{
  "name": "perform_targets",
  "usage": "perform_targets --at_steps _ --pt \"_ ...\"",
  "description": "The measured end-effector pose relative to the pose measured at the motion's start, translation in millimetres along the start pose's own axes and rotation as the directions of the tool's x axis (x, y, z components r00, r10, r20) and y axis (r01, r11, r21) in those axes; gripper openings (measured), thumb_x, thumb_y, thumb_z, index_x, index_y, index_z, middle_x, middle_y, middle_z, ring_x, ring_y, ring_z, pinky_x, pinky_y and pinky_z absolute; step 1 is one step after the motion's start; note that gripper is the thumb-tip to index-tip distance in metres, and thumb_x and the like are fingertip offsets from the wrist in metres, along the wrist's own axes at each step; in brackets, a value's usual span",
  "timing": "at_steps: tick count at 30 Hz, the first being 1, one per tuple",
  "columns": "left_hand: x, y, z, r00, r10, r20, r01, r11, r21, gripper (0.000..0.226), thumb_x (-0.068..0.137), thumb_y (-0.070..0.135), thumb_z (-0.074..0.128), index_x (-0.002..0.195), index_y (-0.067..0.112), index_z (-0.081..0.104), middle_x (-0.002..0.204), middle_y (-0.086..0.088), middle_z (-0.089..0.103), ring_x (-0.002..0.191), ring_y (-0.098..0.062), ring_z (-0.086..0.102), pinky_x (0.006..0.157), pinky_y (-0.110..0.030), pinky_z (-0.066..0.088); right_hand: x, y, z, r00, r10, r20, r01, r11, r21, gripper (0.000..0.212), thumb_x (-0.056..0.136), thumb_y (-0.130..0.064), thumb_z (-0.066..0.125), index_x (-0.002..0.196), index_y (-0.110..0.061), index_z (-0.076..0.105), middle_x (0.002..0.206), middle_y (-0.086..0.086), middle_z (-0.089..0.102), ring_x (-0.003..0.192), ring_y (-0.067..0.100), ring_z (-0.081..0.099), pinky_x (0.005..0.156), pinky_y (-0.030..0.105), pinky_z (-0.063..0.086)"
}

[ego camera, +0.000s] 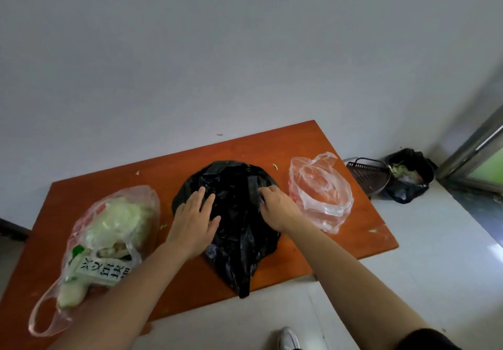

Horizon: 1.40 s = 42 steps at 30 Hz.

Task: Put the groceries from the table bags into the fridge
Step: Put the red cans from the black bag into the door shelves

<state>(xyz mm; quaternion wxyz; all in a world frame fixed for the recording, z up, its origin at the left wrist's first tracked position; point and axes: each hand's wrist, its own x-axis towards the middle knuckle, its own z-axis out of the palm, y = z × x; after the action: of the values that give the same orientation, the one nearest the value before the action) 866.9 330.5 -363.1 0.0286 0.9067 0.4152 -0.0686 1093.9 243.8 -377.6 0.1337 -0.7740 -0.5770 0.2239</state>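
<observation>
Head view, looking down on the table (272, 145), orange-brown wood, set against a pale wall (217, 50).

Three bags in a row on the tabletop:
- Left: clear bag (89, 230) lying on its side, handle loop hanging over the near edge. I see a pale green cabbage (119, 219) inside and a white-and-green carton (103, 273) with printed characters below it.
- Centre: black bag (239, 241), crumpled, one handle strip trailing toward the near table edge.
- Right: second clear bag (321, 194), crumpled, mouth open toward the wall. I cannot tell its contents.

Hands, both on the black bag:
- Left hand (194, 217) lies palm-down on the bag's left side, fingers straight and slightly spread, pressing the plastic flat.
- Right hand (276, 207) sits on the bag's upper right, fingers bent, tips pinching a fold of black plastic beside the handle strip.

What the black bag holds is hidden by the plastic.

On the floor right of the table: a dark slatted basket (367, 175), and just beside it a black bin bag (408, 178) with green scraps showing. A white shoe (290, 338) shows at the bottom edge.
</observation>
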Motion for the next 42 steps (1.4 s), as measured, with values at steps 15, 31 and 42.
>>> perform_targets --at_steps 15,31,42 --pt "146.5 -64.4 81.1 0.854 0.341 0.392 -0.334 0.938 -0.089 0.069 0.102 0.046 0.041 0.159 0.022 0.011 0.166 -0.004 0.003 0.153 -0.029 -0.004 0.122 -0.054 0.009 88.0 -8.1 68.5 0.91 0.407 0.075 -0.393 0.907 -0.153 0.051 0.103 -0.038 0.043 0.149 -0.016 0.04 0.138 0.013 0.053 0.121 0.037 0.055 0.092 0.043 0.047" --pt "167.1 -81.8 118.2 0.717 0.368 0.591 -0.376 0.919 -0.116 0.085 0.093 0.041 0.057 0.159 0.028 0.005 0.166 -0.002 -0.01 0.151 -0.032 -0.001 0.117 -0.055 0.024 83.1 -9.1 96.2 0.784 0.467 0.409 -0.402 0.884 -0.237 0.091 0.077 -0.068 0.066 0.151 -0.025 0.037 0.138 0.01 0.053 0.124 0.034 0.054 0.106 0.051 0.035" --pt "167.3 -76.1 58.4 0.845 0.368 0.389 -0.338 0.93 -0.145 0.066 0.098 0.042 0.05 0.155 0.026 0.022 0.166 -0.007 0.0 0.146 -0.033 0.021 0.115 -0.048 0.03 60.3 -25.7 41.4 0.88 0.474 -0.004 -0.448 0.834 0.322 0.08 0.082 -0.062 0.071 0.141 -0.019 0.037 0.121 -0.001 0.066 0.107 0.021 0.064 0.083 0.033 0.052"
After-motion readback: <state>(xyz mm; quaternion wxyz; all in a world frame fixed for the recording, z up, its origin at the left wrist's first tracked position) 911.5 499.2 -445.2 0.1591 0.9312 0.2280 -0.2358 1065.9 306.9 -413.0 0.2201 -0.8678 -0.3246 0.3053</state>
